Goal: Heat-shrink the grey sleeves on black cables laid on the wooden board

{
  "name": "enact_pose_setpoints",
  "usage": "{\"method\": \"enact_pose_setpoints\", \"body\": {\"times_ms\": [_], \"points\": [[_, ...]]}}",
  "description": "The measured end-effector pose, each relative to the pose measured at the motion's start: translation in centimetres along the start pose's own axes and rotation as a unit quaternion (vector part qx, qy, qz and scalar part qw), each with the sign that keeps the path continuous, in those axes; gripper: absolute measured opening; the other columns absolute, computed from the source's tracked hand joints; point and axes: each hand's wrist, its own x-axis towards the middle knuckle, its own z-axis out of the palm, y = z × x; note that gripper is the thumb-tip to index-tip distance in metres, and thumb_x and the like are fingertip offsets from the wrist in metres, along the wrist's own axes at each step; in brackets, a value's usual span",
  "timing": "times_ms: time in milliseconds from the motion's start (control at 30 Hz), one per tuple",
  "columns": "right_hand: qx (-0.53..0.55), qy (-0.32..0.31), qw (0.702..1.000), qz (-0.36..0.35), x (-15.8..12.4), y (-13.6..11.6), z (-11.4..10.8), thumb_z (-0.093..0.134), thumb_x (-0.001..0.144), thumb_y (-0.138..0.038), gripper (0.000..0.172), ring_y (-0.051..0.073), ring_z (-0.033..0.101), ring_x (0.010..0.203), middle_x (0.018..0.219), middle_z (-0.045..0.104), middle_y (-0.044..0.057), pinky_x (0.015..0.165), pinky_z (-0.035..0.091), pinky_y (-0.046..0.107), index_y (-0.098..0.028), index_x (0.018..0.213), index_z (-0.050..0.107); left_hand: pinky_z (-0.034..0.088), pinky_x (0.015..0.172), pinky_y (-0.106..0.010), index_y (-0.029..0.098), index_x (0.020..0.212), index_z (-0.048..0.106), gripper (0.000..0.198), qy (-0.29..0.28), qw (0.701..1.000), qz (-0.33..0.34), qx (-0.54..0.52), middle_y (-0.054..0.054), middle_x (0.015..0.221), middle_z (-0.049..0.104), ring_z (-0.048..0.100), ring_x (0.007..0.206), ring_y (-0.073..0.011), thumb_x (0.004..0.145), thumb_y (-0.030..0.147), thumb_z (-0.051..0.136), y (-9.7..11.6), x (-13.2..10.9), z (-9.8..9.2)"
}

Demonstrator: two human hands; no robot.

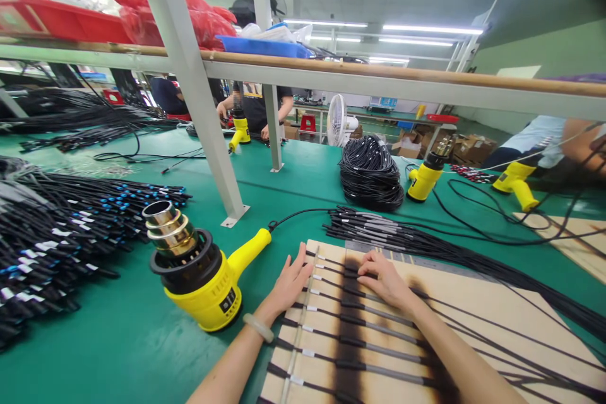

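A pale wooden board (379, 322) with dark scorched bands lies before me, with several black cables (326, 353) set side by side across it. Each has a grey sleeve section and a small white label. My left hand (291, 281), wearing a bangle on the wrist, rests at the board's left edge by the cable ends, fingers stretched out. The fingers of my right hand (386, 278) are closed on one of the upper cables over the scorched band; the fingertips partly hide it. To the left stands a yellow heat gun (208, 290), nozzle up.
Black cables with blue bits (95, 221) are heaped on the left. A coiled cable bundle (372, 173) and another yellow heat gun (426, 177) stand farther back. A white post (194, 88) holds up a shelf overhead. Other people work across the table and at the right.
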Motion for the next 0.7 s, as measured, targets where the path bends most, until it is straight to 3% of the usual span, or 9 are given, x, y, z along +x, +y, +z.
{"method": "enact_pose_setpoints", "body": {"times_ms": [133, 267, 367, 500, 700], "points": [[-0.004, 0.015, 1.0, 0.003, -0.1, 0.0, 0.1, 0.063, 0.071, -0.013, 0.01, 0.02, 0.05, 0.087, 0.09, 0.054, 0.003, 0.077, 0.04, 0.034, -0.022, 0.075, 0.062, -0.001, 0.114, -0.042, 0.017, 0.142, 0.007, 0.071, 0.006, 1.0, 0.016, 0.002, -0.004, 0.149, 0.005, 0.004, 0.137, -0.0179, 0.085, 0.058, 0.017, -0.4, 0.2, 0.2], [-0.015, 0.047, 0.999, 0.006, -0.8, -0.4, -0.3, 0.063, 0.074, -0.02, 0.013, 0.023, 0.048, 0.093, 0.097, 0.054, 0.005, 0.082, 0.038, 0.039, -0.023, 0.087, 0.061, 0.001, 0.113, -0.042, 0.015, 0.142, 0.005, 0.077, 0.042, 0.999, 0.019, -0.028, -0.006, 0.148, -0.008, -0.006, 0.136, -0.0197, 0.083, 0.063, 0.02, -0.7, -0.1, 0.0], [-0.02, 0.041, 0.999, -0.003, -1.9, -1.2, -0.6, 0.061, 0.078, -0.025, 0.006, 0.023, 0.048, 0.092, 0.095, 0.056, 0.004, 0.082, 0.037, 0.04, -0.024, 0.084, 0.061, 0.003, 0.113, -0.038, 0.012, 0.142, 0.004, 0.084, 0.06, 0.996, 0.004, -0.061, -0.007, 0.148, -0.012, -0.007, 0.136, -0.02, 0.081, 0.067, 0.021, -0.5, -0.9, -0.4], [-0.038, 0.01, 0.999, -0.013, -3.4, -2.5, -0.3, 0.06, 0.08, -0.025, 0.002, 0.022, 0.049, 0.093, 0.093, 0.058, 0.003, 0.08, 0.037, 0.038, -0.025, 0.081, 0.061, 0.004, 0.114, -0.037, 0.006, 0.142, 0.005, 0.091, 0.044, 0.995, -0.005, -0.094, -0.009, 0.149, -0.006, -0.002, 0.137, -0.0204, 0.079, 0.07, 0.021, -0.2, -2.2, -0.3], [-0.089, 0.008, 0.996, 0.011, -4.2, -3.5, 0.7, 0.06, 0.08, -0.023, 0.006, 0.023, 0.049, 0.094, 0.094, 0.059, 0.004, 0.08, 0.033, 0.04, -0.024, 0.086, 0.059, 0.001, 0.114, -0.037, 0.011, 0.142, 0.001, 0.084, 0.021, 0.994, 0.019, -0.108, -0.004, 0.148, -0.01, -0.005, 0.137, -0.0185, 0.082, 0.067, 0.018, -0.1, -2.8, 0.5]]}}
